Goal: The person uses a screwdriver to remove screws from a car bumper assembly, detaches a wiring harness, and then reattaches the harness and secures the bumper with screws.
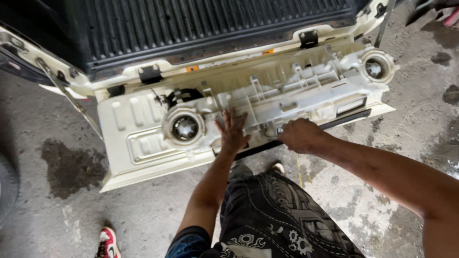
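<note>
A long cream plastic blower housing (287, 95) lies across the lowered white tailgate (129, 157) of a pickup. It has a round fan (184, 127) at its left end and another round fan (376, 68) at its right end. My left hand (233, 132) rests flat with fingers spread on the housing's middle, just right of the left fan. My right hand (300, 134) is curled at the housing's near edge, fingers tucked under or around something small that I cannot make out.
The dark ribbed truck bed (215, 24) lies beyond the tailgate. Black hinges (308, 38) sit along the bed edge. An oil stain (69, 167) darkens the concrete floor on the left. A red and white shoe (107, 242) shows at the bottom left.
</note>
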